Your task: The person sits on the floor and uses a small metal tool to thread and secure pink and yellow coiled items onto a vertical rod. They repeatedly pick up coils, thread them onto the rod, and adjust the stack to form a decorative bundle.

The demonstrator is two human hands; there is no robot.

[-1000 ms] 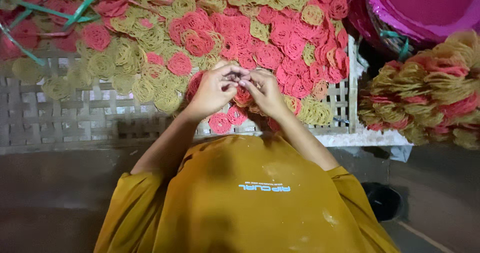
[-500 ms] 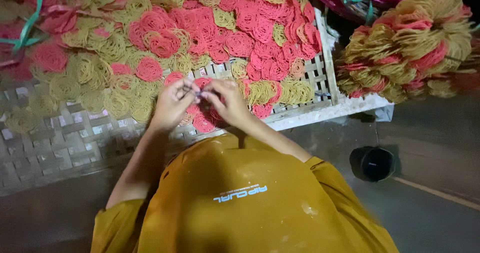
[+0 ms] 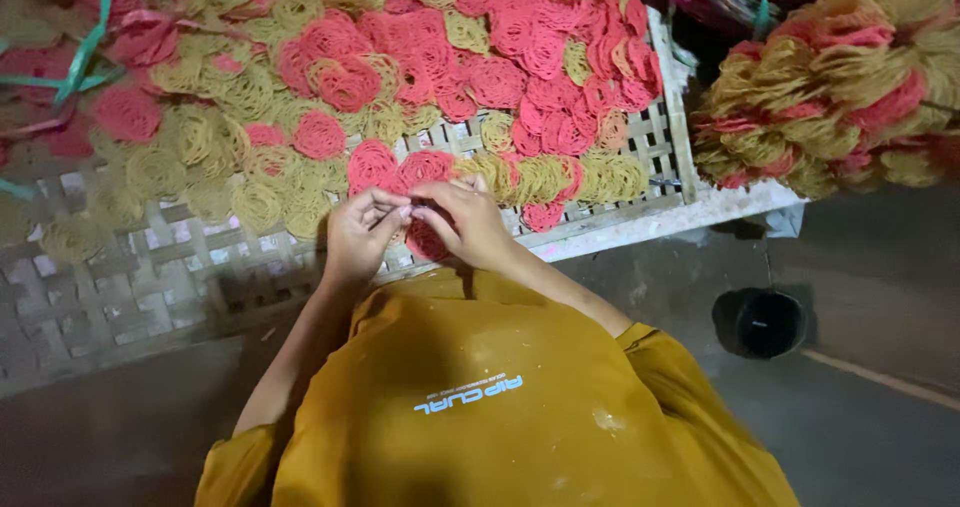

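Head view showed our left hand [image 3: 362, 235] and right hand [image 3: 470, 222] pinching one red noodle coil [image 3: 428, 239] by its edges, seemingly light and fragile.

A single head-worn camera looks steeply down, close over the hands [image 3: 420, 229], woven tray [image 3: 150, 277] toward twelve o'clock.

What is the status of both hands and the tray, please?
Left hand and right hand together, pinching a red noodle disc. Woven tray holds red and yellow discs. Nothing blocking the hands.
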